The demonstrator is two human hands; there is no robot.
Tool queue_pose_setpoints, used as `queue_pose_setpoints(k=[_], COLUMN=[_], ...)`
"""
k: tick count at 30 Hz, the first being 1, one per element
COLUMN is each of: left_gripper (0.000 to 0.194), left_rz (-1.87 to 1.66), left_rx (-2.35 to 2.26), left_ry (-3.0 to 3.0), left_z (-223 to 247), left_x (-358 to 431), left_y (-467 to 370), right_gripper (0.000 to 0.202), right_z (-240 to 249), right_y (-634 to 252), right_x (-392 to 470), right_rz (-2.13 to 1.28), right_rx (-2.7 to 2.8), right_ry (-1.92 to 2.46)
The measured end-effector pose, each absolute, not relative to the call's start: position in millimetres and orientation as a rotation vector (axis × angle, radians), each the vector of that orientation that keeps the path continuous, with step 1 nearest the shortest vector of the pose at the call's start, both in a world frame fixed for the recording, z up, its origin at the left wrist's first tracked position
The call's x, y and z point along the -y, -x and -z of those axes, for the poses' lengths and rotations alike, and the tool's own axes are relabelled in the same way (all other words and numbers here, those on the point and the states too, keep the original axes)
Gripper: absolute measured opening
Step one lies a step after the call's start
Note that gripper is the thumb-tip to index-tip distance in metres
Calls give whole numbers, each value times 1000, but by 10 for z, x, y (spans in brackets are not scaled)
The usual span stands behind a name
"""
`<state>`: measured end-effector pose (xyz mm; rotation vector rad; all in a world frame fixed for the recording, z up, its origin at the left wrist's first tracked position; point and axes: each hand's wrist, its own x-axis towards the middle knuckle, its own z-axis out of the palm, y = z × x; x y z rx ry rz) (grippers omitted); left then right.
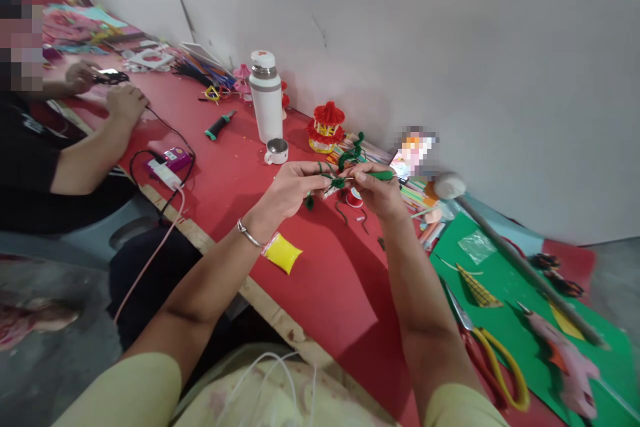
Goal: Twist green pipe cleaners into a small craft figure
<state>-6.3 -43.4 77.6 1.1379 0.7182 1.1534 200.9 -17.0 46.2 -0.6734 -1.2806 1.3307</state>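
Over the red tabletop, my left hand [293, 187] pinches a small piece of green yarn work [338, 183], and a strand runs over its fingers. A crochet hook with a green handle [381, 175] is gripped in my right hand [381, 195]; its thin metal shaft points left and meets the yarn work. A green tuft [309, 202] hangs under my left fingers. Just behind the hands stands a curly green piece [353, 152]. Below them lies a red spool [355, 197]. My fingers hide part of the yarn work.
A white thermos [267, 100], metal cup [277, 151] and red paper lantern [327, 127] stand behind. A yellow packet [283, 253] lies near my left wrist. Scissors [493, 353] and a pink glue gun [563, 360] lie right. A co-worker's hands [125, 105] hold a phone at left.
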Motion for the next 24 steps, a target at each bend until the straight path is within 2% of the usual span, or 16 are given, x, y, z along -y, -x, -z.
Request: queue_pose_setpoints(k=[9, 15, 21, 24], left_gripper=[9, 28, 29, 20], left_rz=[-1161, -1244, -1316, -1415], left_rx=[-787, -876, -1045, -1137], left_ry=[-1186, -1203, -1341, -1459], left_z=[-725, -635, -537, -483], left_x=[426, 387, 347, 326], left_y=[50, 23, 35, 54], right_gripper=[19, 12, 16, 15], right_z=[-506, -599, -748, -754], right_y=[-2166, -2214, -2173, -2083], right_x=[178, 238, 356, 371], right_rz=[-1284, -1116, -899, -685], right_rx=[1486, 1640, 1813, 1953], right_ry=[691, 738, 784, 729])
